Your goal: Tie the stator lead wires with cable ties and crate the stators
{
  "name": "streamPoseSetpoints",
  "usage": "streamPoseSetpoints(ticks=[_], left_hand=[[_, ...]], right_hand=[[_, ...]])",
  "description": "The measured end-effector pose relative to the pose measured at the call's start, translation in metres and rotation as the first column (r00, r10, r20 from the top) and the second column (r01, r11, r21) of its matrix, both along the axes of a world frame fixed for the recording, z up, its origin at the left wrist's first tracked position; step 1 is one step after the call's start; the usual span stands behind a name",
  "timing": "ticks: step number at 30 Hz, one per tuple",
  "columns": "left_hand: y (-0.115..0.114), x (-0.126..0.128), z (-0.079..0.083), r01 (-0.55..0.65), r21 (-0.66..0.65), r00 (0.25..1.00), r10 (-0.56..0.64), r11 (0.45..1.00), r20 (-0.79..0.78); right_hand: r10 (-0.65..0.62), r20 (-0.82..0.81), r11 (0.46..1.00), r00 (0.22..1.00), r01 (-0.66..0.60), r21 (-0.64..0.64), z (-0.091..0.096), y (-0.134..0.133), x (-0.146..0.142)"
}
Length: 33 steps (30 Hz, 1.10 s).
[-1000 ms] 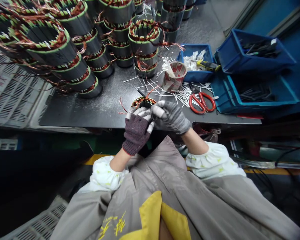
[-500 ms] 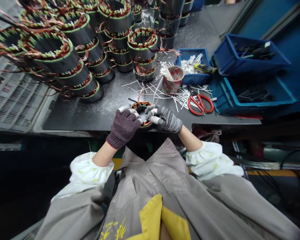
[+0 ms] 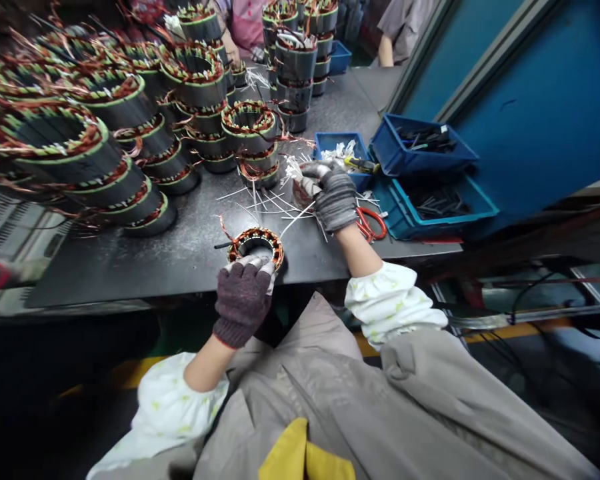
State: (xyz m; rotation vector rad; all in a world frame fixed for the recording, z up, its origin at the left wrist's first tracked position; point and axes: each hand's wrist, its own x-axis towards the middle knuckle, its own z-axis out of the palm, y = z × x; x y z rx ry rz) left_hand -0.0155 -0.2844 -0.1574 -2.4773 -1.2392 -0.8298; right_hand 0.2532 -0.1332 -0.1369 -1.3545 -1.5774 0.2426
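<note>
The left hand [image 3: 243, 303], in a dark maroon knit glove with white-tipped fingers, is curled over the near rim of a small wound stator core [image 3: 256, 245], gripping it. The core, a steel ring packed with copper windings, lies flat on the dark grey counter [image 3: 130, 270], close to its near edge, with loose copper leads [image 3: 224, 229] trailing left. The right hand [image 3: 334, 197], in a grey knit glove, is closed just above a red-and-white paper cup [image 3: 300, 193] bristling with thin white insulating sleeves [image 3: 293, 170]; whether it pinches one, I cannot tell. Further right lie red-handled scissors [image 3: 373, 223] and a shallow blue tray [image 3: 330, 143], while tall stacks of wound stators [image 3: 55, 140] crowd the far left.

So near the edge, a careless push or twist could send the core over and onto the floor. A snagged lead could kink or scrape its thin coating. The light cup could tip if the right hand knocks it, spilling sleeves among those already scattered. A hard bump could also topple the stacks, which look top-heavy.
</note>
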Motion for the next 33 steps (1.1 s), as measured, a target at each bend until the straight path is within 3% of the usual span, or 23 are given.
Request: streamPoseSetpoints(ticks=[4, 7, 10, 13, 16, 19, 23, 27, 33], left_hand=[[0.002, 0.002, 0.005, 0.073, 0.013, 0.996, -0.074, 0.997, 0.046], [0.010, -0.004, 0.004, 0.126, -0.014, 0.992, -0.125, 0.992, 0.020], [0.016, -0.003, -0.002, 0.087, -0.042, 0.994, -0.084, 0.995, 0.070], [0.017, 0.003, -0.005, 0.028, -0.124, 0.992, -0.012, 0.992, 0.123], [0.017, 0.006, -0.003, 0.005, -0.187, 0.994, 0.016, 0.982, 0.107], [0.016, 0.002, 0.004, 0.013, -0.243, 0.998, 0.001, 0.970, 0.059], [0.014, -0.003, 0.011, 0.010, -0.278, 1.000, -0.016, 0.961, -0.019], [0.016, -0.004, 0.013, 0.005, -0.253, 0.997, -0.024, 0.967, -0.073], [0.018, -0.001, 0.010, 0.018, -0.176, 0.999, -0.027, 0.984, -0.046]], right_hand=[[0.023, 0.058, 0.998, 0.998, -0.020, -0.061, 0.005, 0.026, -0.002], [0.048, -0.154, 0.999, 0.987, -0.052, -0.017, 0.001, 0.031, 0.011], [0.075, -0.375, 0.996, 0.924, -0.086, -0.013, 0.004, 0.022, 0.026], [0.107, -0.487, 0.994, 0.867, -0.103, 0.034, 0.014, -0.010, 0.026], [0.198, -0.499, 0.980, 0.843, -0.169, 0.104, 0.016, -0.065, 0.011], [0.385, -0.397, 0.921, 0.833, -0.377, 0.101, -0.001, -0.128, -0.008], [0.483, -0.363, 0.868, 0.797, -0.489, 0.082, -0.029, -0.187, -0.023], [0.544, -0.394, 0.822, 0.741, -0.564, 0.073, -0.040, -0.209, -0.029], [0.540, -0.338, 0.822, 0.770, -0.569, 0.019, -0.049, -0.207, -0.031]])
